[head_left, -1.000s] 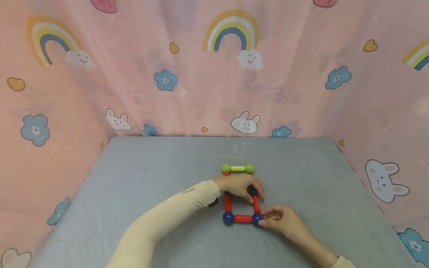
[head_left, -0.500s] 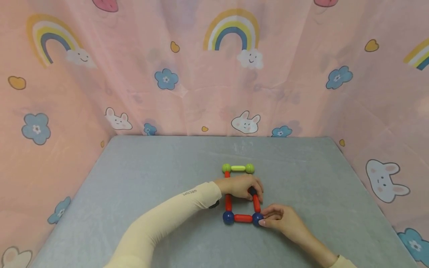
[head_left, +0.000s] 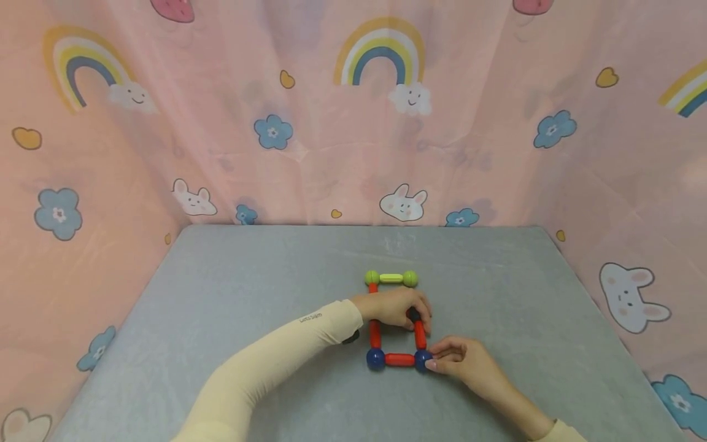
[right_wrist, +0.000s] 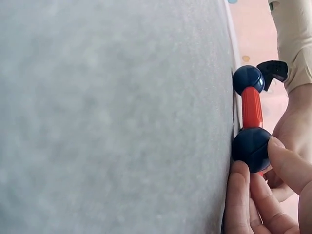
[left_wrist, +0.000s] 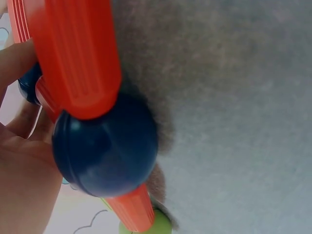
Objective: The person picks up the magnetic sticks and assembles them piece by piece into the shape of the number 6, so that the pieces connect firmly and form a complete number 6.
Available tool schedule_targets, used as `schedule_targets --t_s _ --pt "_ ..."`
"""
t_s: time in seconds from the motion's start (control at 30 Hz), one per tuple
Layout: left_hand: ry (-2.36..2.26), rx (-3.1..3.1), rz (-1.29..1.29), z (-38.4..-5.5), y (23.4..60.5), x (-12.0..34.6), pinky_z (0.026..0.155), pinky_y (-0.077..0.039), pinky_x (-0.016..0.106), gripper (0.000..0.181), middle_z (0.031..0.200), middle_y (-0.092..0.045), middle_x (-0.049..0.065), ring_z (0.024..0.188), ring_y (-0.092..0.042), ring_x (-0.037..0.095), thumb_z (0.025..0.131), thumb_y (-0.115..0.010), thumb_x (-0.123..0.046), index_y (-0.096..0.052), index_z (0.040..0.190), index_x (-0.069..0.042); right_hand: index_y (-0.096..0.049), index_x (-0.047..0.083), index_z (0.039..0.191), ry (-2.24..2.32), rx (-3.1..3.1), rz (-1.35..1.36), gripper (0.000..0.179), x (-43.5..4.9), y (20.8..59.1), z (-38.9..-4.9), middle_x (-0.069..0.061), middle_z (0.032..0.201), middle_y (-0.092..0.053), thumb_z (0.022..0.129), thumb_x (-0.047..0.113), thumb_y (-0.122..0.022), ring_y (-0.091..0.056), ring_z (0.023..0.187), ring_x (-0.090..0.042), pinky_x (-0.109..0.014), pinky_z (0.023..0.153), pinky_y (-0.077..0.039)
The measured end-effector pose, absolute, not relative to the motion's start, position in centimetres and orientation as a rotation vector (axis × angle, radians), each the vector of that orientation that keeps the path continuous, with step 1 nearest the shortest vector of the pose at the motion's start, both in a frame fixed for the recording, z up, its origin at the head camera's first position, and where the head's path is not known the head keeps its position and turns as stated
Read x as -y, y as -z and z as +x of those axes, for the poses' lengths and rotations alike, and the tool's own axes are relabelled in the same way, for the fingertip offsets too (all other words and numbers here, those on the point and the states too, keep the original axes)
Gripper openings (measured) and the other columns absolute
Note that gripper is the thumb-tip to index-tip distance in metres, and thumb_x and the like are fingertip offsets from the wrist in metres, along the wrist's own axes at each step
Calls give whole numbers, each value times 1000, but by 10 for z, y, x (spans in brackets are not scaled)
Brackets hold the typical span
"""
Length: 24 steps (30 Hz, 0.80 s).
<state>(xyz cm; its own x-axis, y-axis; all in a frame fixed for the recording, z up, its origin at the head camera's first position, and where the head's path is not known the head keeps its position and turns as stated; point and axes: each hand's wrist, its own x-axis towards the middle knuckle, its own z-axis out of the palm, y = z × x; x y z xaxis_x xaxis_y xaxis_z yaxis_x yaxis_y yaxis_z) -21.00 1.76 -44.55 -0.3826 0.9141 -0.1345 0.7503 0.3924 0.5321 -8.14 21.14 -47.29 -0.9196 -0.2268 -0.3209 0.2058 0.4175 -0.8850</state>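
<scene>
A flat frame of magnetic sticks and balls lies in front of me. My left hand (head_left: 394, 307) reaches over its middle and grips the dark blue ball (head_left: 413, 315) at the upper end of the right red stick (head_left: 421, 336), partly covering it. My right hand (head_left: 466, 365) pinches the near right blue ball (head_left: 422, 361) between thumb and fingers. A red stick (head_left: 400, 360) joins that ball to the near left blue ball (head_left: 376, 359). Large in the left wrist view are a blue ball (left_wrist: 105, 146) and a red stick (left_wrist: 80, 58).
Beyond my left hand, a light green stick (head_left: 391, 278) links two green balls, the left one (head_left: 372, 278) meeting a red stick. Grey cloth covers the table (head_left: 248, 264). A pink patterned curtain (head_left: 309, 172) stands around its back and sides.
My left hand's fingers have shifted slightly around the dark blue ball. The right hand keeps its pinch on the near right ball, and the frame lies almost as before.
</scene>
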Motion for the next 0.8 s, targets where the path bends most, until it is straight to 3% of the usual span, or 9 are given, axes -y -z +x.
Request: schedule_targets --t_s 0.3,0.5,0.67,0.8 --pt "-567 -2236 1408 -208 445 -14 107 -41 15 27 133 -64 -1 127 -56 10 87 -75 -7 -77 110 -21 -67 -3 113 1510 -2286 -11 45 -212 476 -82 -7 98 -76 84 29 -79 -71 81 -10 -24 69 -56" --pt "-815 -2302 1314 -217 441 3 95 -51 16 28 124 -70 -1 119 -62 10 86 -76 -9 -74 114 -16 -68 -3 111 1514 -2288 -13 45 -210 476 -83 -6 96 -76 83 31 -80 -71 81 -10 -24 69 -56" --pt "-1017 -2565 1080 -229 438 26 86 -53 22 26 117 -66 4 107 -63 19 88 -75 -14 -72 114 -13 -68 -2 110 1501 -2302 11 45 -209 474 -83 -6 95 -75 82 30 -81 -70 80 -10 -24 69 -56" --pt "-986 -2755 795 -235 438 42 85 -53 33 35 121 -61 12 105 -63 26 88 -76 -22 -69 120 -8 -68 -2 112 1492 -2314 27 46 -208 472 -82 -6 96 -75 80 29 -83 -70 81 -11 -24 69 -56"
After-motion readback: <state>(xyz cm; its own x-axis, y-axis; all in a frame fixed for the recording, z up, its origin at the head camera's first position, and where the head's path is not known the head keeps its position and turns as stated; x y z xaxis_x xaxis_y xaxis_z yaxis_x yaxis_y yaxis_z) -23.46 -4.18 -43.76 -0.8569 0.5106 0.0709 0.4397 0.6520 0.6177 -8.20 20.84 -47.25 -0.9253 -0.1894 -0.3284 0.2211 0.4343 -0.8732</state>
